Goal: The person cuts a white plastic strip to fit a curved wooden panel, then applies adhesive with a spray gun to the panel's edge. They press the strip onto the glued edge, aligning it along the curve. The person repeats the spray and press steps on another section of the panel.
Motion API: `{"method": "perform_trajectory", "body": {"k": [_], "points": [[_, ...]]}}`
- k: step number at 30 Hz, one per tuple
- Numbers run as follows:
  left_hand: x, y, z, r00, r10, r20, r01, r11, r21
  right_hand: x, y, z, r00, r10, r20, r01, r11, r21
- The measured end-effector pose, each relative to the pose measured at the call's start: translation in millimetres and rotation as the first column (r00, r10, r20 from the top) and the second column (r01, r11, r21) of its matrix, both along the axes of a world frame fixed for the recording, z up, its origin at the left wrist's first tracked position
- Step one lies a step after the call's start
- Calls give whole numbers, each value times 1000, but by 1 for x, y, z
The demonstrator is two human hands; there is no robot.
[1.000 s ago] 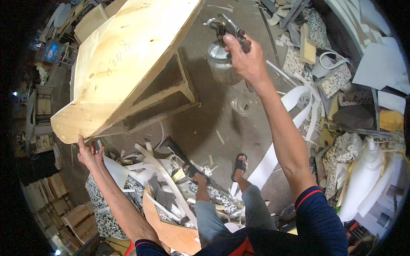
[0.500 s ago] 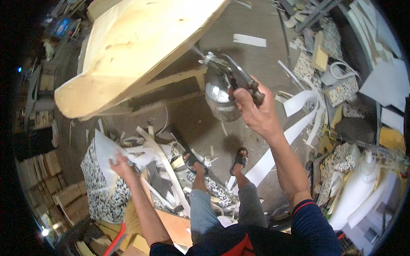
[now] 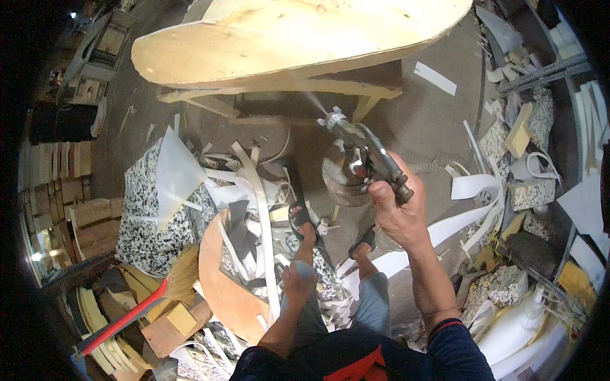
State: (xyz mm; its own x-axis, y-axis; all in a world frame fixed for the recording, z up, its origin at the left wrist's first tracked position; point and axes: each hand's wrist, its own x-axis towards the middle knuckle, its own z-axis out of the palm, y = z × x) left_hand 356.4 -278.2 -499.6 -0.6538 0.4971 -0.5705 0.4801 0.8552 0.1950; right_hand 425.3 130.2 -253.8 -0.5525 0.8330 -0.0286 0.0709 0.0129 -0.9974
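My right hand [image 3: 403,206] is wrapped round the handle of a metal spray gun [image 3: 365,149] with a cup under its body. A pale mist leaves its nozzle toward the lower edge of a large, curved wooden board frame [image 3: 279,54]. The frame lies on a low wooden stand [image 3: 254,108] in front of me. My left hand [image 3: 297,284] is lowered by my left knee, holding nothing that I can see; its fingers seem loosely spread.
Foam offcuts and white strips [image 3: 254,190] litter the floor around my feet. At left lie a speckled foam block [image 3: 149,209], a red-handled broom [image 3: 130,314] and a curved plywood piece [image 3: 219,279]. Speckled foam scraps [image 3: 532,193] and a rack stand at right.
My view has swung left and down. My left hand has come in from beside the speckled foam block to my knee. The spray gun, still in my right hand, now sprays lower along the frame.
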Motion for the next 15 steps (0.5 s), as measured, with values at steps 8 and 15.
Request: {"method": "perform_trajectory", "body": {"k": [8,15], "points": [[-12,28,6,967,182,176,-144,967,-211,-36,-6,-13,995,90,-35,-85,990,116],[0,11,-18,979,175,101,-164,980,-111,-11,7,-29,1000,-15,-16,16,998,57]]}}
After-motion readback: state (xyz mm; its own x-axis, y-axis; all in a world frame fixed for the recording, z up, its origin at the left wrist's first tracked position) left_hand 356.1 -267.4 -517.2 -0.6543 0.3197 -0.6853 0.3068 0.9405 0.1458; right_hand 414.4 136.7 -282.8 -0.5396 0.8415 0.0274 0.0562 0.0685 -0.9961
